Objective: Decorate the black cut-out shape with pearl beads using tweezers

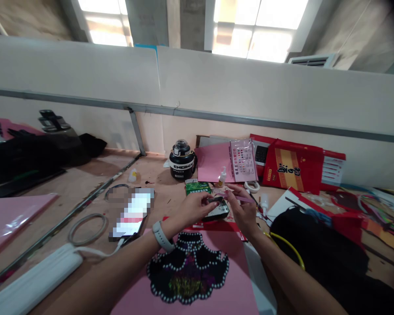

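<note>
Between 2 obstacles, phone [134, 214] and black jug [182, 169], lies bare tabletop [162, 190].

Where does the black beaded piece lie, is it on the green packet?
No, the black beaded piece lies on a pink sheet, nearer to the camera than the green packet.

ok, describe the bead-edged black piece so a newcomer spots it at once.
Find the big pink sheet at the bottom centre of the view. On it, below and to the right of the pale wristwatch, lies a black scalloped piece. Unlike the plain black fabric off to the right, it has white beads along its edge and a purple and gold shimmer.
</note>
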Demonstrator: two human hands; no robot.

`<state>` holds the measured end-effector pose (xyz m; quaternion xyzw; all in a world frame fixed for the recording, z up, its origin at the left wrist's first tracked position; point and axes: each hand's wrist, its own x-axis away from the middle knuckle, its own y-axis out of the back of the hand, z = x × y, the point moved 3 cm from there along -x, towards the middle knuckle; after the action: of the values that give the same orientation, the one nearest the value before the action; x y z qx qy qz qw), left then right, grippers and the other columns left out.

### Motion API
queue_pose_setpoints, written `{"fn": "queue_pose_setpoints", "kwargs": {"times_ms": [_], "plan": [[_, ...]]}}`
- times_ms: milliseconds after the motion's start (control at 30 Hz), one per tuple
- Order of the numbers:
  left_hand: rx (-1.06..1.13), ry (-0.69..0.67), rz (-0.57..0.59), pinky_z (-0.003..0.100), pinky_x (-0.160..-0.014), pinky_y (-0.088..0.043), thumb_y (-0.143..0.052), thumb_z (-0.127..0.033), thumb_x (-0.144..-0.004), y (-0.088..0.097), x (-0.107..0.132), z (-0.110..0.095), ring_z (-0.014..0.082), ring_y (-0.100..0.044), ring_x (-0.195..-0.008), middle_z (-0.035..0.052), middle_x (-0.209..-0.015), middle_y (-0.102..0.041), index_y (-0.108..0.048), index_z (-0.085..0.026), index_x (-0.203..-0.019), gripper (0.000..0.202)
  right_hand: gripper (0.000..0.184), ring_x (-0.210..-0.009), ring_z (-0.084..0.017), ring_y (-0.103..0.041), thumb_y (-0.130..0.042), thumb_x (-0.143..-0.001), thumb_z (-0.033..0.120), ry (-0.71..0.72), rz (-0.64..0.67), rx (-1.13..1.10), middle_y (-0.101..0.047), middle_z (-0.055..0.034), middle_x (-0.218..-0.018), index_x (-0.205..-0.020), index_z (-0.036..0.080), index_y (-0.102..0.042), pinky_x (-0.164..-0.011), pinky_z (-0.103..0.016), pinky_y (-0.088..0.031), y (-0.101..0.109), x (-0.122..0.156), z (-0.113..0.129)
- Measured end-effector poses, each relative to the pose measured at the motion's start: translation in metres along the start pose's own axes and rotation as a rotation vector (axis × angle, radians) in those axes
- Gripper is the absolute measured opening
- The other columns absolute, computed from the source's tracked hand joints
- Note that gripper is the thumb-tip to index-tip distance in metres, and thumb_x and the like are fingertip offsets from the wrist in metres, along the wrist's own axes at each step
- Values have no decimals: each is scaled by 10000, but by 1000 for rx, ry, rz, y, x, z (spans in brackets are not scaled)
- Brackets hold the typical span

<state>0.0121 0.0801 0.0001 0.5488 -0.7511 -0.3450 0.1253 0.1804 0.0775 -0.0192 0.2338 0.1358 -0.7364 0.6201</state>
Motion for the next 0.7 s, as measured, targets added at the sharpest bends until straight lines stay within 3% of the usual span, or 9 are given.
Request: {"fn": "queue_pose_setpoints", "kwargs": {"times_ms": [167, 400, 533, 700], "plan": [[136, -46, 1, 221, -518, -417, -451, -328, -928, -9, -7, 3, 130, -579, -594, 17, -711, -657, -653, -161, -898, 264, 195, -837, -211, -688, -599, -883, 330, 13, -15, 25, -706, -73, -976, -1025, 216, -669, -770, -345, -576, 1, 0, 0], [156, -52, 14, 213, -528, -438, -450, -306, -922, -11, -9, 8, 120, -582, -596, 9, -705, -638, -630, -163, -807, 257, 199, -931, -218, -669, -577, -893, 311, 48, 2, 42, -696, -76, -1005, -1040, 213, -668, -841, -349, -549, 1, -2, 2], [284, 43, 63, 217, -499, -454, -456, -324, -917, -16, -8, 15, 116, -582, -566, 4, -707, -621, -612, -164, -835, 239, 189, -940, -224, -663, -592, -883, 318, 19, -11, 28, -695, -79, -992, -1007, 207, -682, -849, -356, -539, 1, -2, -3], [588, 238, 166, 223, -510, -469, -494, -306, -910, -14, -6, 18, 112, -595, -574, 10, -717, -641, -595, -165, -895, 174, 231, -815, -212, -681, -635, -846, 377, -95, -17, -60, -710, -75, -948, -977, 193, -686, -710, -327, -565, 3, -6, -6]]}}
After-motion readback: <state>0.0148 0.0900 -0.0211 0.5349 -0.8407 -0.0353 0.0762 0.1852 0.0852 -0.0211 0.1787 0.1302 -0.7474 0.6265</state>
